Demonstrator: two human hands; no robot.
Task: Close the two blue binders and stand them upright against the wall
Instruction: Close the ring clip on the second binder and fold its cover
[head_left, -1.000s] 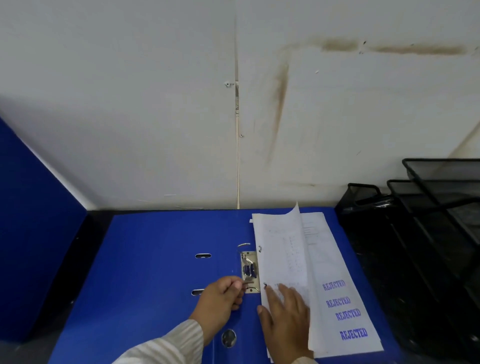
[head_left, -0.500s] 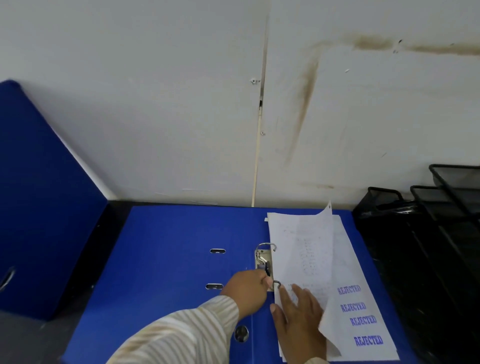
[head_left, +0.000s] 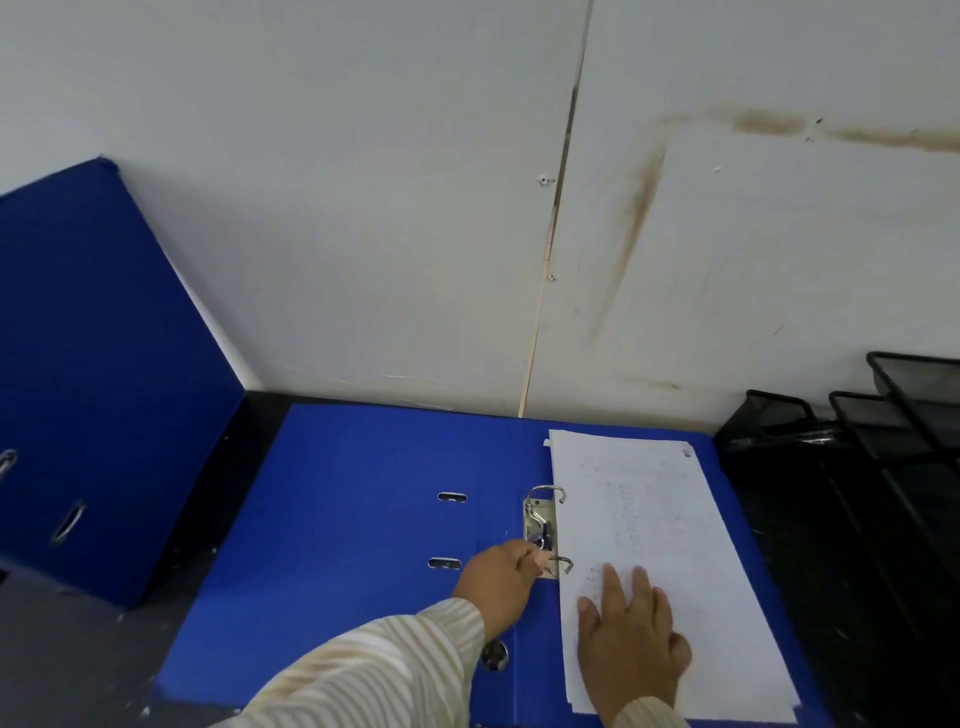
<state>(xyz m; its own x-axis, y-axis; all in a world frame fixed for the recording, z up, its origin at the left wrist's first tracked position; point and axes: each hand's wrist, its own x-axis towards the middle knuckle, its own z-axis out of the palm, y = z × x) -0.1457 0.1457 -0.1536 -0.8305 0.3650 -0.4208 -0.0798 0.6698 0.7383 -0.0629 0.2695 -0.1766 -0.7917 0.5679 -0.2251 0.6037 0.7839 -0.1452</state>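
Fingers (head_left: 537, 561) of the left hand (head_left: 498, 577) curl round the metal clasp (head_left: 535, 519); the right hand (head_left: 631, 634) presses flat, fingers spread, on the papers (head_left: 649, 493). The open binder (head_left: 363, 519) lies flat, spine running near to far, its free cover left of the left hand, likely the one to fold it rightward. A second binder (head_left: 104, 389) stands closed, far left, on the bench (head_left: 62, 665) by the wall (head_left: 363, 208).

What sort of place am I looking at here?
Probably an office workspace used for filing: an open blue binder holding a stack of papers, a second blue binder standing at the left, and black mesh letter trays at the right.
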